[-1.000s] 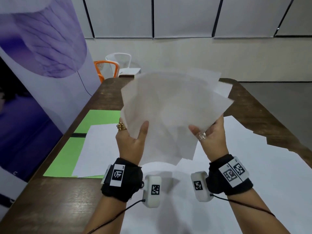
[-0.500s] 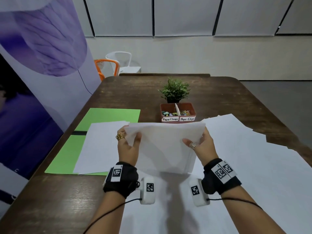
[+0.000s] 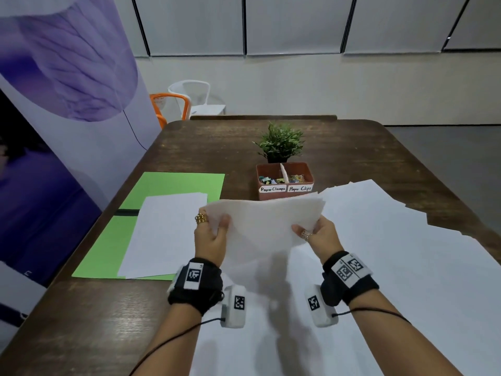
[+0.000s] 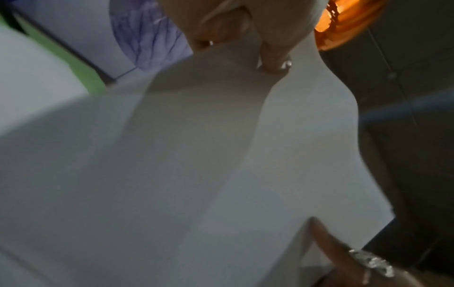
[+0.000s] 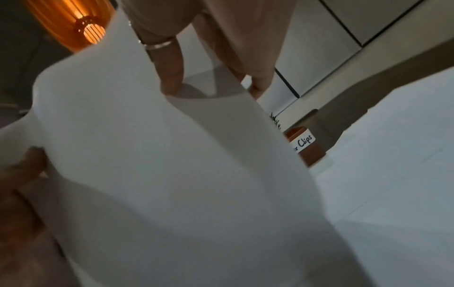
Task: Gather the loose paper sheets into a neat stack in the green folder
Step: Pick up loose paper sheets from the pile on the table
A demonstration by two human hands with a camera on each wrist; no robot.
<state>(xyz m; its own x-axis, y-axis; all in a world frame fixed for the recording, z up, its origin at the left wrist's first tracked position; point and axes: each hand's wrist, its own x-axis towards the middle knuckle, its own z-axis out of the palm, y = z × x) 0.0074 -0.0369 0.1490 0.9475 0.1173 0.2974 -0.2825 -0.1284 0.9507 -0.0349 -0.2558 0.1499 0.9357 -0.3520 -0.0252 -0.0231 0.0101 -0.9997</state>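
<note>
A bundle of paper sheets (image 3: 267, 229) is held just above the surface (image 3: 352, 147), pinched at its left edge by the left hand (image 3: 212, 237) and at its right edge by the right hand (image 3: 315, 236), with thumbs on top and fingers underneath. The far edges are fanned and uneven, so the squaring step appears to be in hand. The green folder (image 3: 173, 183) lies open to the left of the left hand, with a stack of sheets (image 3: 162, 234) already lying on it. More loose sheets (image 3: 393, 253) are spread beneath and to the right of the right hand. The edges should probably be tapped level, then the bundle carried left and laid squarely on the stack in the folder.
</note>
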